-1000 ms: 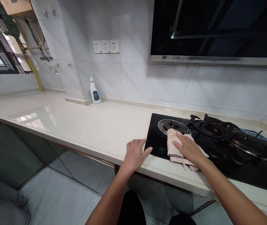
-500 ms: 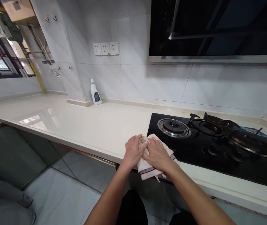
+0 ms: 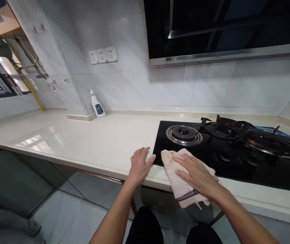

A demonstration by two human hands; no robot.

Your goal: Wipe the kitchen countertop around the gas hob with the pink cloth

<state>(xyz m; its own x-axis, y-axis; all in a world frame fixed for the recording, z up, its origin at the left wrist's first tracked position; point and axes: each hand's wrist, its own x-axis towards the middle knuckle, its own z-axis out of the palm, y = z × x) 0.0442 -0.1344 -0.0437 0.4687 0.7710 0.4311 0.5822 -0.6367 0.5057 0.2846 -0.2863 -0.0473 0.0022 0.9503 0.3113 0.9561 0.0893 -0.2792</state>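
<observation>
Pale pink cloth [image 3: 171, 173], folded, lying across the front edge of the hob [image 3: 203, 149], its purple-striped end drooping past the lip of the surface [image 3: 109, 135]! On top, the right grip [image 3: 195, 171]: flat, fingers stretched out, palm down, nothing visibly pinched. There's the danger, by my reading: held by hand pressure alone, the cloth could bunch, or slip over the edge if the hanging end drags. Go deeper and a loose fold might snag on the burner [image 3: 184, 133] or a knob [image 3: 225, 156]; swing wide and it could knock the grates [image 3: 267, 140]. Right forearm [image 3: 244, 210] slants in low from the right. Across to the left grip [image 3: 139, 166]: empty, fingers spread on the surface, thumb tip right by the hob's corner; if it's damp there, that grip might skid. Well back, the bottle [image 3: 97, 105] stands clear of both.
</observation>
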